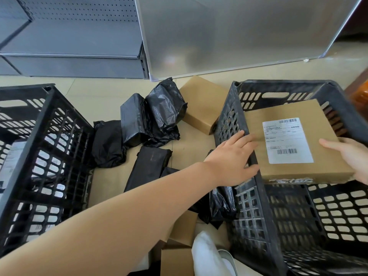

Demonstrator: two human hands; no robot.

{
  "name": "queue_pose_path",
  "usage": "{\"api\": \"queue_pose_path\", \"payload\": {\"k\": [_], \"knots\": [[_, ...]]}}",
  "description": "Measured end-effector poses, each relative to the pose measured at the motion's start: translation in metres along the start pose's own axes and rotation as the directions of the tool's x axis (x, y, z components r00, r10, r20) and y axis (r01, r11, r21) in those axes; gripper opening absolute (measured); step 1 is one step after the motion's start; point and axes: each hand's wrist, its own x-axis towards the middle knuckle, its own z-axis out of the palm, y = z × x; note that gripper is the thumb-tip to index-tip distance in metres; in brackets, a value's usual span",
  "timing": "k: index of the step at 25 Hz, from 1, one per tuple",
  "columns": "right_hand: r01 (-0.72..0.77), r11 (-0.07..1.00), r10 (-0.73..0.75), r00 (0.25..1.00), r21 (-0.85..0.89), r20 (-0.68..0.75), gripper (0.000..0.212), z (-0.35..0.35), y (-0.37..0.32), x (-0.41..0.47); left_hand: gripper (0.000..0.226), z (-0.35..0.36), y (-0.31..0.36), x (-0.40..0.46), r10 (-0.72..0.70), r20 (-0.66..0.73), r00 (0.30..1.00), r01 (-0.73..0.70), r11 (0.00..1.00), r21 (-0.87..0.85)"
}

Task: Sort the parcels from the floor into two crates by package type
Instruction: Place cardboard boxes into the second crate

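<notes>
I had both hands on a flat cardboard box (294, 140), label side up, holding it over the open top of the right crate (256, 188). My left hand (233, 158) reached across the crate's near rim, fingers fairly straight and spread on the box's left edge, thumb tucked along its lower corner. My right hand (352, 156) gripped the box's right edge, thumb lying on top just beside the white shipping label (286, 140); I could not see the fingers underneath. The box sat tilted, its far end toward the crate's back wall, not yet down on the bottom.

Left of my left hand, on the floor, lay a cluster of black plastic-wrapped parcels (151, 120), some upright, some flat, touching one another. Beyond them, just past my left fingertips and against the crate's outer wall, rested another cardboard box (201, 102). Under my left forearm more brown boxes (179, 257) and another black bag (219, 206) showed. Well to the left of that arm stood the left crate (39, 156), with pale labelled parcels visible through its slats.
</notes>
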Motion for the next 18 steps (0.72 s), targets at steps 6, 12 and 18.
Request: {"api": "queue_pose_path", "payload": {"k": [6,12,18], "knots": [[0.055,0.94,-0.082,0.994,-0.337,-0.067,0.076,0.066,-0.02,-0.005,0.067,0.0,-0.017,0.001,0.074,0.038,0.997,-0.075,0.997,0.029],[0.029,0.856,-0.061,0.997,-0.516,-0.045,0.085,0.07,0.0,0.017,0.065,0.004,-0.022,0.002,0.09,0.011,0.996,-0.09,0.996,0.003],[-0.035,0.815,-0.031,0.994,-0.579,-0.104,0.065,0.083,0.007,0.025,0.065,0.007,-0.024,0.002,0.101,-0.011,0.995,-0.101,0.995,-0.022]]}}
